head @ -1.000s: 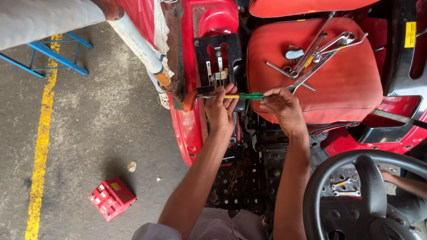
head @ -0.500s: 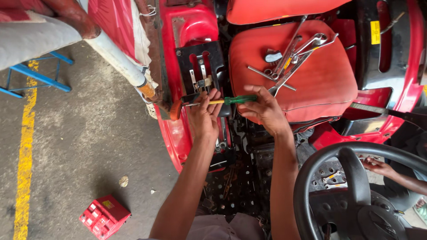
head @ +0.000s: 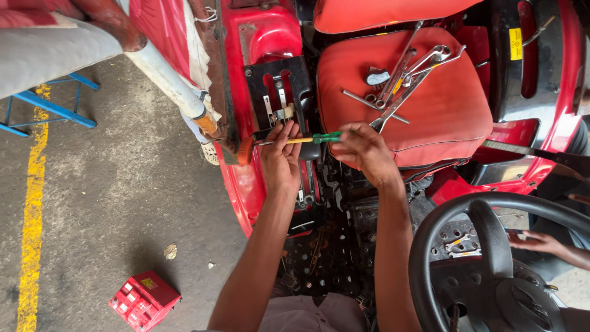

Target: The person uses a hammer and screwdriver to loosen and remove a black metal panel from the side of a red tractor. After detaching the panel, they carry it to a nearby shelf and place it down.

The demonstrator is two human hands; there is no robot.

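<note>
Hands work one green-handled screwdriver point(head: 307, 139) — right hand point(head: 364, 149) grips the handle, left hand point(head: 281, 157) pinches its shaft beside the black lever plate point(head: 276, 92).

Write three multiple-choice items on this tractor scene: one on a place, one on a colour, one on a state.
1. Where do the loose wrenches lie?
A. on the red seat
B. on the concrete floor
C. on the steering wheel

2. What colour is the screwdriver handle?
A. blue
B. green and yellow
C. black

3. How does the right hand stand?
A. open and flat on the seat
B. closed around the screwdriver handle
C. gripping the steering wheel

Answers: 1 A, the tools rest on the cushion; 2 B, a green grip with a yellow stretch shows between the hands; 3 B, its fingers wrap the handle while the left hand steadies the shaft.
</note>
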